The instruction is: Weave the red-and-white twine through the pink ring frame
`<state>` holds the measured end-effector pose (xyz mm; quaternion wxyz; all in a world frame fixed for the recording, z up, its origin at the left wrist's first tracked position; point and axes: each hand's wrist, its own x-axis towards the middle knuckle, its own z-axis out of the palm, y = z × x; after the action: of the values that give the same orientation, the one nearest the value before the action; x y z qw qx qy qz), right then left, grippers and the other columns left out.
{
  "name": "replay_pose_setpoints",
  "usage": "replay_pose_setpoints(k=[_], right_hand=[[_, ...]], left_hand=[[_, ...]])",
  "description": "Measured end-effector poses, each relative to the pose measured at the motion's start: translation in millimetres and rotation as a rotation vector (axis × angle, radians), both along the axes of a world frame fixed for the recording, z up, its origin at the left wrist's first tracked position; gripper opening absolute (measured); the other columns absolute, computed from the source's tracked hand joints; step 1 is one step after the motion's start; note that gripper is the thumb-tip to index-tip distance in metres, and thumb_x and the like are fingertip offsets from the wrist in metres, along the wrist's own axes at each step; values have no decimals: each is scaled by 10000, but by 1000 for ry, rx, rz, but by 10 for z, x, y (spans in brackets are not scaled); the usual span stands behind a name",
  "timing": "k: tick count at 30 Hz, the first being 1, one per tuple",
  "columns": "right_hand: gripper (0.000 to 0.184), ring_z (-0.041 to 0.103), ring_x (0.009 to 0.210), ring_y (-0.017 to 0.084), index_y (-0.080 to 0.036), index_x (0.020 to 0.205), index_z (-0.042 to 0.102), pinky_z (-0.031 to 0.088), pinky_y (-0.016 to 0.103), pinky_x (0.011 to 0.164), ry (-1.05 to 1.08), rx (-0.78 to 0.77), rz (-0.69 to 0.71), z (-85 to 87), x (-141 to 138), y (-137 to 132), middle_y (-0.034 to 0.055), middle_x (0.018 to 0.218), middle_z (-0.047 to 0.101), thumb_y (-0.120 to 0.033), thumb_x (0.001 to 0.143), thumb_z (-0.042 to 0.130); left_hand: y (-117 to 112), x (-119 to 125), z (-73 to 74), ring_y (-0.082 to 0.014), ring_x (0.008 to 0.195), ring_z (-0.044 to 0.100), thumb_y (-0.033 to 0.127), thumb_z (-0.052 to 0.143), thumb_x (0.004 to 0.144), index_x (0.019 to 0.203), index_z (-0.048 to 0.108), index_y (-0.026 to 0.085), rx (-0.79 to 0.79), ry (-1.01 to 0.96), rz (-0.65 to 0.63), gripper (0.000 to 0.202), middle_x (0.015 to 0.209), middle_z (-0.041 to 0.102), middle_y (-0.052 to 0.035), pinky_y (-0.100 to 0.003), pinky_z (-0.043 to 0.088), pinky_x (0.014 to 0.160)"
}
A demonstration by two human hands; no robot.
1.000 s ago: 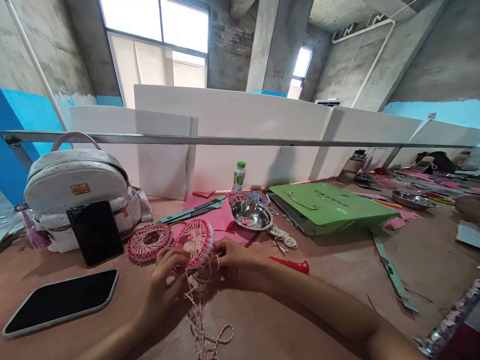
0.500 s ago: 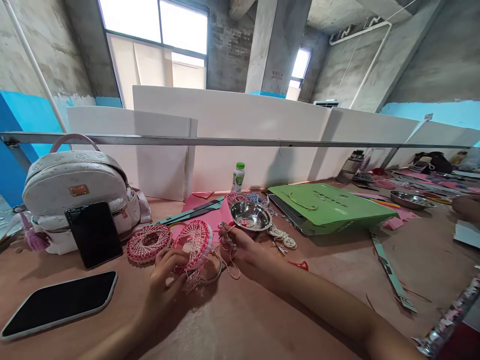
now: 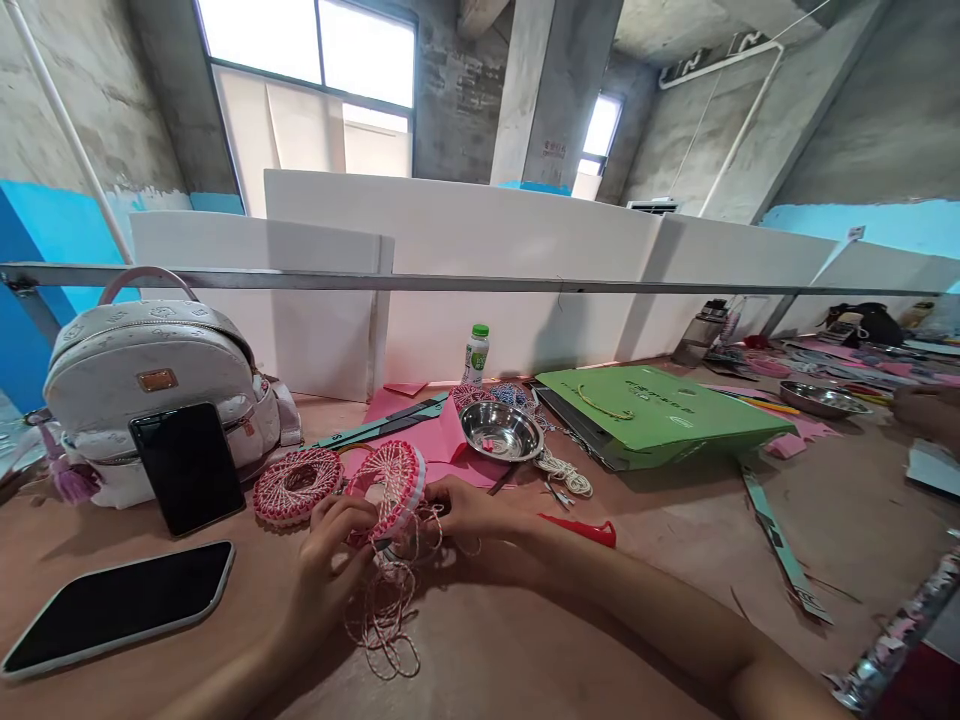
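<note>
My left hand (image 3: 334, 545) is closed on a pink ring (image 3: 390, 485) wound with red-and-white twine, held upright on its edge. My right hand (image 3: 469, 510) is closed at the ring's right side, pinching the twine (image 3: 382, 610). Loose twine hangs from the ring and lies in loops on the brown table (image 3: 525, 640) below my hands. A second wound ring (image 3: 298, 483) lies flat just left of the held one.
A phone (image 3: 120, 603) lies at the near left; another phone (image 3: 187, 465) leans on a white backpack (image 3: 150, 375). Behind are a steel bowl (image 3: 501, 430), a small bottle (image 3: 476, 353), pink paper (image 3: 431, 430), a green paper bag (image 3: 660, 410), a red clip (image 3: 585, 528). Another person's hand (image 3: 930, 415) is far right.
My right hand drew the twine out to the right toward the bowl, then came back to the ring. The loose twine has dropped into loops on the table.
</note>
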<state>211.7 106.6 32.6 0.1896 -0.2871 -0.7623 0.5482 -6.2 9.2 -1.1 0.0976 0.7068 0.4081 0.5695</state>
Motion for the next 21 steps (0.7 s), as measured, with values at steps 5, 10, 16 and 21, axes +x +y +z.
replay_pose_setpoints(k=[5,10,16,21], right_hand=[[262,591,704,123,-157,901,753,485,247,692,201,-395,-23,36,-122,-409,4,776,677,-300,698,835],[326,597,676,120,-175,984,732,459,228,639,392,-606,-138,114,-146,-512,0,769,684,-138,665,785],[294,585,641,114,-179,998,699,410,207,588,525,-583,-208,118,-202,-305,8,788,699,-143,706,710],[152,596,672,147,-158,941,673,440,244,583,430,-535,-315,129,-59,-303,42,804,685,-285,860,655]], left_hand=[[13,8,19,-207,923,616,188,620,885,868,643,252,5,17,6,70,930,693,4,-309,460,839],[20,11,12,-205,928,625,183,621,877,866,646,251,29,21,14,73,931,697,5,-309,461,849],[11,11,-17,-197,965,616,162,583,896,877,633,251,-16,6,3,103,965,683,0,-298,461,859],[-14,9,16,-203,970,621,184,597,896,892,635,254,-8,5,10,79,979,691,-3,-311,457,866]])
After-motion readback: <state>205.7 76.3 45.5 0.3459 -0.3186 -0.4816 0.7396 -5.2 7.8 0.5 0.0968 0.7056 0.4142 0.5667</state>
